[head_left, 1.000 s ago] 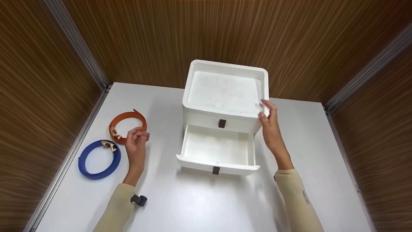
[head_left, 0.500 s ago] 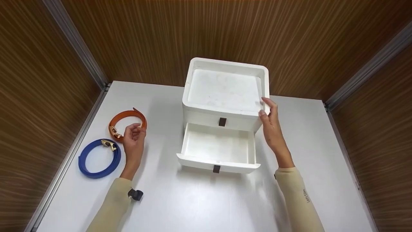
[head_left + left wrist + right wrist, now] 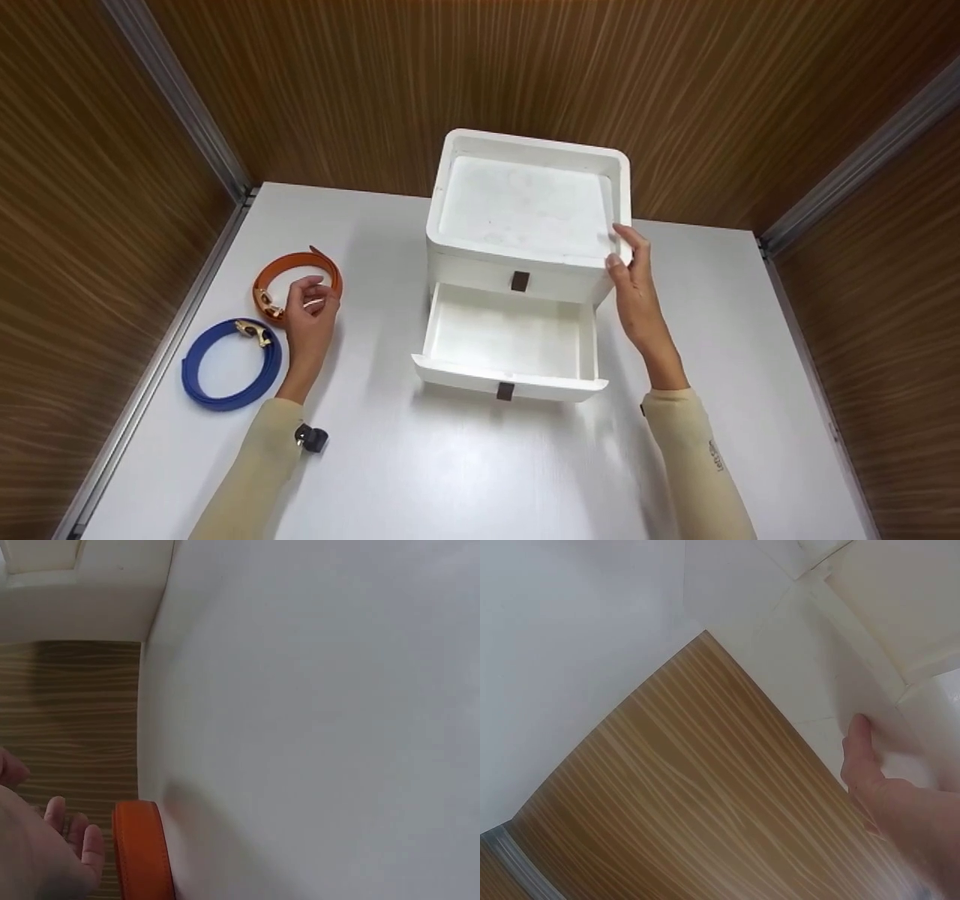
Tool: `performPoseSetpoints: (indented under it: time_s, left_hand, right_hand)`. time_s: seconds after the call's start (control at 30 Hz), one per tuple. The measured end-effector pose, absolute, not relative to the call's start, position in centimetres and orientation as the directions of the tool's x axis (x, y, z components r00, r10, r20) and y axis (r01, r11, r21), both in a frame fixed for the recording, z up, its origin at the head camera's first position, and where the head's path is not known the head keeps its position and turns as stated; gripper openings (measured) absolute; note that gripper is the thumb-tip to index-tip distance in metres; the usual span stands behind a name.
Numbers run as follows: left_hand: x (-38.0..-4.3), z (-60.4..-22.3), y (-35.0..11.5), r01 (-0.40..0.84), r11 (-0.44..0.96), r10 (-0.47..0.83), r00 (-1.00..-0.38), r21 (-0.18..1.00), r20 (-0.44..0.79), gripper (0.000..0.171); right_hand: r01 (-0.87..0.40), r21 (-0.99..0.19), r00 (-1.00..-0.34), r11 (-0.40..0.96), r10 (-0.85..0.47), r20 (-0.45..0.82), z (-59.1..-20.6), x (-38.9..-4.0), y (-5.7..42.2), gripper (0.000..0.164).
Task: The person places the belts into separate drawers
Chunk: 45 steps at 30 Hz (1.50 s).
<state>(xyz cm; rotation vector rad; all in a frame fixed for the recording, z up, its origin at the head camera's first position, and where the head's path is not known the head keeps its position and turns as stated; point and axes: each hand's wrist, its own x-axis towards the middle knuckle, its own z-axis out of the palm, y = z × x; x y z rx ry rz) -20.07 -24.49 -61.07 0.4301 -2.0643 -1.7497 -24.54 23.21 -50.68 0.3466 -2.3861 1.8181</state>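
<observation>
Expect orange belt (image 3: 296, 259), coiled on L side of bench (image 3: 465, 465), to be light, bendy, prob. slippery; pinch upper edge opp. buckle (image 3: 268, 303) w/ L hand (image 3: 309, 322), loosely curled, apparently empty, close by, R hand (image 3: 636, 292) gripping corner of drawer unit (image 3: 472, 271).

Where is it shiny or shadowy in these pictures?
Head view: bright glare on the table in front of the open drawer; left wrist view: soft shadow beside the orange belt; right wrist view: pale haze low on the wood wall, grey shadow near the right hand.
</observation>
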Motion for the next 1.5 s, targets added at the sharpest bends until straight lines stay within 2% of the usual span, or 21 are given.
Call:
performPoseSetpoints:
  time_s: [0.2,0.47,0.77,0.97,1.23,1.5]
  left_hand:
    - [-20.9,-61.5,-24.9,0.008,0.24,-0.447,-0.887,0.971,0.117,0.039]
    - [-21.6,-62.3,-25.2,-0.073,0.344,-0.442,-0.892,0.936,0.093,0.046]
    - [-22.7,-62.5,-25.4,-0.106,0.467,-0.393,-0.914,0.878,0.099,0.043]
    - [-23.1,-63.1,-25.7,-0.151,0.527,-0.361,-0.931,0.836,0.06,0.047]
    - [-23.3,-63.3,-25.8,-0.15,0.623,-0.375,-0.918,0.768,0.125,0.028]
    - [-22.7,-63.4,-25.8,-0.185,0.621,-0.41,-0.905,0.762,0.115,0.017]
  right_hand:
    - [-0.253,-0.94,-0.966,0.23,-0.121,0.23,-50.6,-24.3,23.5,0.058]
    - [-0.237,-0.948,-0.969,0.212,-0.124,0.214,-50.8,-24.3,23.7,0.058]
    - [-0.24,-0.944,-0.969,0.226,-0.119,0.218,-50.7,-24.6,23.9,0.058]
    - [-0.229,-0.945,-0.972,0.232,-0.115,0.207,-50.9,-24.5,24.0,0.059]
    - [-0.23,-0.941,-0.972,0.247,-0.11,0.209,-50.9,-24.5,24.1,0.059]
    - [-0.238,-0.945,-0.969,0.225,-0.12,0.216,-50.9,-24.8,23.9,0.057]
